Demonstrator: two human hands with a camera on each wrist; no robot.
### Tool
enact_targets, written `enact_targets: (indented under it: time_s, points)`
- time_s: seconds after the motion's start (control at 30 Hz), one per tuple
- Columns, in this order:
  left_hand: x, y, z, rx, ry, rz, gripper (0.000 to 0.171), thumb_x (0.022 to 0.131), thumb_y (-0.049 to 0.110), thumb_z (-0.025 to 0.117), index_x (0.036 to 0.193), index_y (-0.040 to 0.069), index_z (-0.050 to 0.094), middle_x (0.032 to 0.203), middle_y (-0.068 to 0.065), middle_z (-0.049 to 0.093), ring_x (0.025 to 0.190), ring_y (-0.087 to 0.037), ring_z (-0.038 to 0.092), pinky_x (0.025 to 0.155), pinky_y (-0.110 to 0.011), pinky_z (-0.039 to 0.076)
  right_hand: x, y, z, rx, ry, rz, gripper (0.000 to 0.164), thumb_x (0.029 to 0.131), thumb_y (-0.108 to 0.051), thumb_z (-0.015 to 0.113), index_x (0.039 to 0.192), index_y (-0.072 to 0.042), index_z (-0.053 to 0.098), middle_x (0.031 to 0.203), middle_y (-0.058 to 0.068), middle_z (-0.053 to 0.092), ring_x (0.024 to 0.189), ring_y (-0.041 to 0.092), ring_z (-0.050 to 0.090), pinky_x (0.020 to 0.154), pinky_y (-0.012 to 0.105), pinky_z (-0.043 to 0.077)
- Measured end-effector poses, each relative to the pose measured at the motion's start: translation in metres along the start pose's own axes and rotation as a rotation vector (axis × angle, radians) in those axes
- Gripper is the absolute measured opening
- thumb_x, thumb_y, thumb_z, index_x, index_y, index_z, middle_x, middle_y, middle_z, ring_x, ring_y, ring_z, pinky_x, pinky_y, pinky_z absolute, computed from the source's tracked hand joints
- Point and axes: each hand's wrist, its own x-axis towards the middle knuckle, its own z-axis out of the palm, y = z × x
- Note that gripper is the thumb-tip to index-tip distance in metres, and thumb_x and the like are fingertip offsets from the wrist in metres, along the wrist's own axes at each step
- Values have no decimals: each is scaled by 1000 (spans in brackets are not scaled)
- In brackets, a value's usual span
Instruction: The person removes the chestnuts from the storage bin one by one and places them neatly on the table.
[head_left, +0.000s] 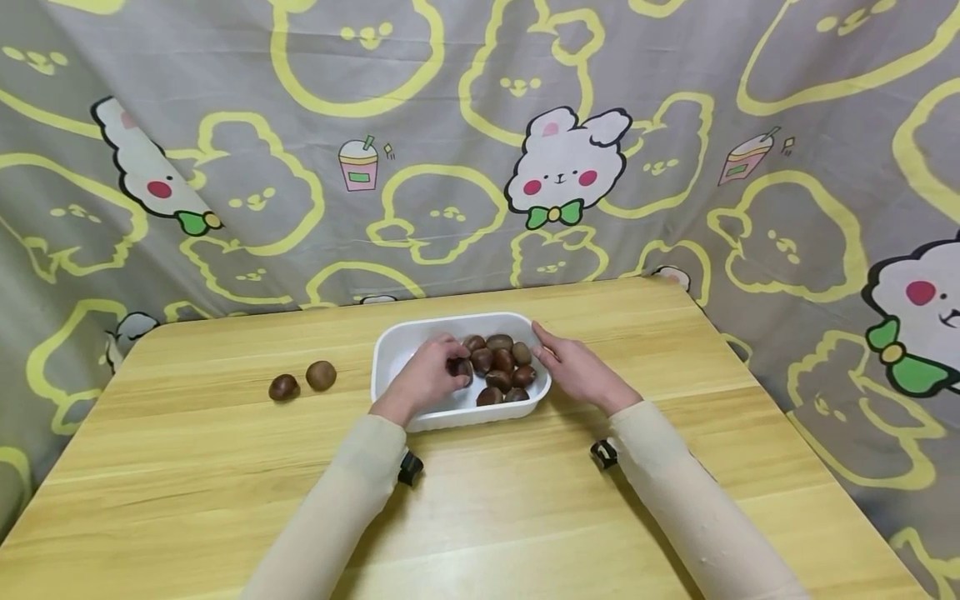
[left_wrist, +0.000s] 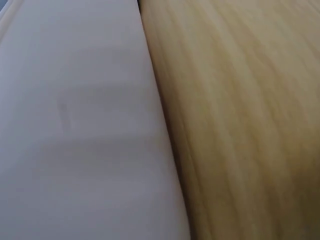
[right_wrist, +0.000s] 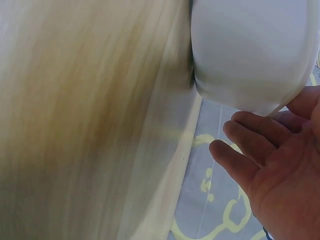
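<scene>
A white rectangular dish [head_left: 387,350] stands on the table with several brown chestnuts [head_left: 501,358] gathered in its right part. My left hand [head_left: 429,375] reaches over the near rim and pinches a dark chestnut [head_left: 462,370] between thumb and fingers, just left of the others. At the dish's right end, my right hand [head_left: 577,367] holds the rim, thumb against it. In the right wrist view, the fingers [right_wrist: 252,142] extend along the outside of the dish [right_wrist: 250,55]. The left wrist view has only the dish's side wall [left_wrist: 85,125], with the left hand out of sight.
Two chestnuts, one dark and glossy [head_left: 284,387] and one duller [head_left: 321,375], lie on the wooden table [head_left: 495,517] left of the dish. A grey curtain with yellow cartoon outlines [head_left: 442,100] hangs behind the table's back edge and down its right side.
</scene>
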Motion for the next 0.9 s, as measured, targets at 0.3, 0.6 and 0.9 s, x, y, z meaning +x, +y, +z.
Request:
enact_targets:
  time_s: [0.3, 0.6, 0.9]
  points:
    - [-2, 2, -2, 62, -35, -3, 38, 67, 7, 74, 103, 2, 63, 101, -5, 51, 99, -20, 47, 92, -30, 37, 1, -1, -1, -2, 13, -14, 50, 97, -29, 37, 142, -16, 21, 135, 14, 36, 119, 25, 39, 98, 40, 31]
    - [-4, -1, 1, 62, -65, -10, 38, 68, 5, 74, 102, 3, 58, 105, -8, 56, 103, -22, 49, 93, -31, 36, 1, 0, 0, 0, 10, -9, 49, 97, -28, 38, 142, -14, 23, 135, 14, 37, 119, 24, 39, 98, 41, 31]
    - [-2, -2, 1, 70, -67, -12, 37, 68, 4, 74, 101, 3, 58, 101, -9, 57, 98, -22, 51, 90, -32, 39, 0, 1, 0, 22, 10, -8, 50, 97, -29, 38, 142, -13, 24, 136, 12, 36, 121, 25, 37, 99, 41, 30]
